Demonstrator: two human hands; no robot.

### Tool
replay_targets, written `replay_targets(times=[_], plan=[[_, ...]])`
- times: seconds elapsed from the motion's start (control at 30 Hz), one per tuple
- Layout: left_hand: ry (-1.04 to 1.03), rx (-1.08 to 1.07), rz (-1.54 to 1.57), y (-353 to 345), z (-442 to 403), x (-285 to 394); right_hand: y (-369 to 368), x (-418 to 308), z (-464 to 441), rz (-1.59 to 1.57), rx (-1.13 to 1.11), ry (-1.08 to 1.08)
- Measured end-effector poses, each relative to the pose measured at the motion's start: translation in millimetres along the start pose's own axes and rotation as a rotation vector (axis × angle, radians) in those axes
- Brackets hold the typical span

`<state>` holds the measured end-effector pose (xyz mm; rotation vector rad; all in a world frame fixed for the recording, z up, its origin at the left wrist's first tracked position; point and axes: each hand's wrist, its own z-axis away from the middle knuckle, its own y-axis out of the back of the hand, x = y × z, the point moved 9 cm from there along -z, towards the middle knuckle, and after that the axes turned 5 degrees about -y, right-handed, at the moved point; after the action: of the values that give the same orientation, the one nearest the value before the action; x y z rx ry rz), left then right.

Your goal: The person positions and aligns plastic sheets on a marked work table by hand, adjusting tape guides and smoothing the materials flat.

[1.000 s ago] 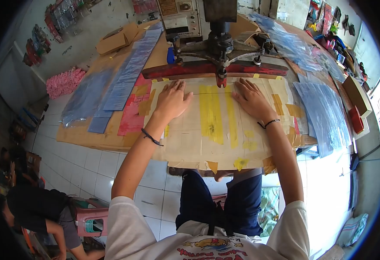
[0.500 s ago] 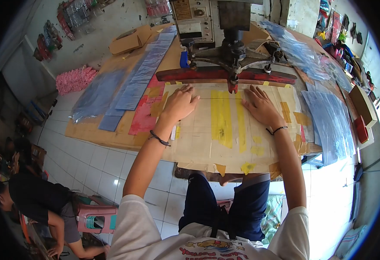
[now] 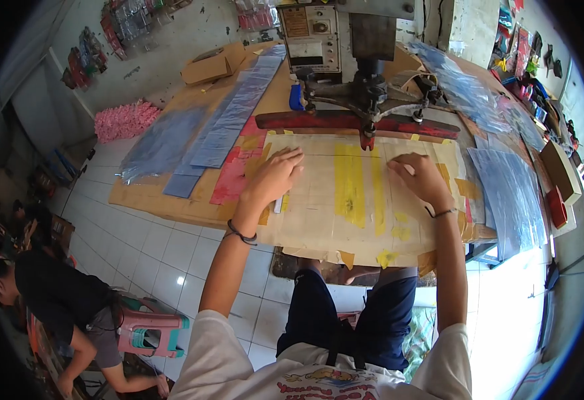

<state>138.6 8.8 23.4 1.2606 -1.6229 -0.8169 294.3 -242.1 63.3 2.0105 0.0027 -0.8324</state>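
A beige board (image 3: 312, 223) with yellow and brown tape patches lies at the table's front, its near edge above my knees. My left hand (image 3: 275, 175) rests on its left part, fingers stretched forward. On the right part, my right hand (image 3: 422, 179) has its fingers bent and its thumb apart from them; nothing shows between them. Just beyond both hands hangs a press head with a long red bar (image 3: 412, 125), carried by a dark metal bracket (image 3: 352, 97). A pink-red sheet (image 3: 233, 175) sticks out left of the board.
Bluish clear plastic sheets lie at left (image 3: 162, 143) and right (image 3: 509, 193). A control box (image 3: 312, 40) stands behind the press. A cardboard box (image 3: 213, 63) sits at the back left. Another person (image 3: 59, 293) bends down at lower left beside a pink stool (image 3: 149, 331).
My right hand's fingers have gone from lying flat to bent, and that hand has come slightly nearer to me. My left hand stays on the board. The view has shifted a little.
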Motion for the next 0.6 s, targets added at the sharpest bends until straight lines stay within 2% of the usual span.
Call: replay_targets(times=[0.27, 0.6], plan=[[-0.012, 0.071, -0.065, 10.5, -1.5, 14.0, 18.8, 17.3, 47.5, 0.1, 0.015, -0.001], [0.03, 0.082, -0.023, 7.8, 1.0, 13.5, 8.6, 18.1, 47.1, 0.231, -0.044, -0.049]])
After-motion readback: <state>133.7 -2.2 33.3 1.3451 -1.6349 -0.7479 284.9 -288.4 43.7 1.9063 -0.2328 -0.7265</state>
